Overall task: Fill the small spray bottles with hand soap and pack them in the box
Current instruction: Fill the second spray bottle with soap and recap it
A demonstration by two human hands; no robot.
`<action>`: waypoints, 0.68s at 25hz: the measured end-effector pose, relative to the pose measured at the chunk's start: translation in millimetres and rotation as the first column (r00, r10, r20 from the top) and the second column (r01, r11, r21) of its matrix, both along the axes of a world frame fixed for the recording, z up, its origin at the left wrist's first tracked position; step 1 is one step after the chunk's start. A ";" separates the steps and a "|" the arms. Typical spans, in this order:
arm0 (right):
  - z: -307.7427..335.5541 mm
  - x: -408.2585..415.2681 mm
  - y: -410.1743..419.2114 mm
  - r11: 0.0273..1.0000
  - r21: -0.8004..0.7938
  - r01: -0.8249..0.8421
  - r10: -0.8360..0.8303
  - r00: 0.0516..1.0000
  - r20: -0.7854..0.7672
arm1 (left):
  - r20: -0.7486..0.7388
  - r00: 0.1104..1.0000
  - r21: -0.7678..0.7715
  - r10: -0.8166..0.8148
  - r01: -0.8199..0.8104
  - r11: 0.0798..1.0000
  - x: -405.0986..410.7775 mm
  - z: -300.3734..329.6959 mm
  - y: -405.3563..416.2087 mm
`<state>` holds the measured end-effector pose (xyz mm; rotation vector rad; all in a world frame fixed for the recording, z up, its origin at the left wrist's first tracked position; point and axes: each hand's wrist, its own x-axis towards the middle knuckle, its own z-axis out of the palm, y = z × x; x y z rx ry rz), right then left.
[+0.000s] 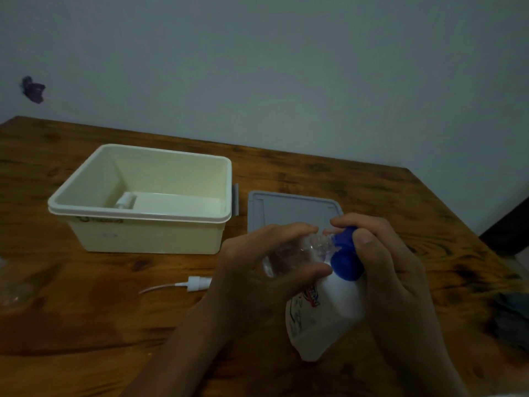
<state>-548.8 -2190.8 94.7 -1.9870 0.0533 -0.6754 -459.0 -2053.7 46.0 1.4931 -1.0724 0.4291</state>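
My left hand (266, 265) grips a small clear spray bottle (303, 250) with its open neck tilted to the right. My right hand (383, 270) presses down on the blue pump (345, 260) of a white hand soap bottle (320, 319), whose nozzle meets the small bottle's mouth. The small bottle's white spray head with its tube (183, 283) lies loose on the table to the left. The cream box (143, 222) stands open at the back left, with one capped small bottle (126, 202) lying inside.
The grey box lid (286, 209) lies flat just behind my hands. Clear plastic wrapping (14, 285) sits at the left edge of the wooden table (86, 325). A dark cloth (512, 319) lies at the right edge. A wall rises behind the table.
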 end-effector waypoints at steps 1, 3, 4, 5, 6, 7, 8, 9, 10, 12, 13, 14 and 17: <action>0.0 -0.5 0.7 1.000 0.010 -0.001 0.001 1.000 0.006 | 0.002 1.000 0.001 -0.003 0.003 1.000 0.1 -0.1 -0.1; -2.6 -0.6 0.2 1.000 0.027 -0.005 0.005 1.000 0.025 | 0.013 1.000 0.008 -0.001 0.001 1.000 1.4 0.2 0.2; -5.2 -0.9 -0.4 1.000 0.026 -0.001 0.000 1.000 0.024 | 0.015 1.000 0.013 0.001 -0.001 1.000 1.8 -0.4 0.1; -6.4 -0.8 0.2 1.000 0.027 -0.004 0.003 1.000 0.018 | 0.013 1.000 0.019 0.005 -0.005 1.000 2.3 -1.2 0.6; -7.0 -1.2 0.4 0.999 0.033 -0.005 0.005 1.000 0.007 | 0.010 1.000 0.023 0.011 -0.011 1.000 2.0 -1.9 1.1; -6.1 -1.6 0.1 0.999 0.036 0.001 -0.001 1.000 -0.002 | 0.008 1.000 0.027 0.016 -0.017 1.000 1.4 -1.6 1.4; -5.4 -1.8 -0.4 0.999 0.037 0.008 -0.008 1.000 -0.011 | 0.007 1.000 0.027 0.014 -0.014 1.000 1.2 -0.9 1.7; -2.9 -1.8 0.4 0.999 0.038 0.008 -0.008 1.000 -0.014 | -0.001 1.000 0.021 0.009 -0.009 1.000 1.3 -0.1 1.6; -1.3 -1.5 0.2 1.000 0.024 0.009 -0.008 1.000 -0.008 | -0.008 1.000 0.012 0.005 -0.005 1.000 1.7 0.0 1.0; -0.2 -1.0 -0.7 1.000 0.004 0.013 -0.013 1.000 -0.010 | -0.021 1.000 0.011 0.004 -0.004 1.000 0.9 1.0 0.5; -0.7 -1.8 -1.4 1.000 0.012 0.005 -0.005 1.000 -0.010 | -0.020 1.000 0.011 0.010 -0.010 1.000 0.7 0.3 0.0; -2.0 -2.4 -0.7 1.000 0.005 -0.002 0.002 1.000 0.005 | -0.013 1.000 0.015 0.010 -0.009 1.000 0.1 -0.5 -0.3; -7.5 -0.1 -2.8 0.999 0.030 -0.010 0.010 1.000 0.018 | 0.007 1.000 0.033 0.007 -0.008 0.999 0.8 -0.4 -0.3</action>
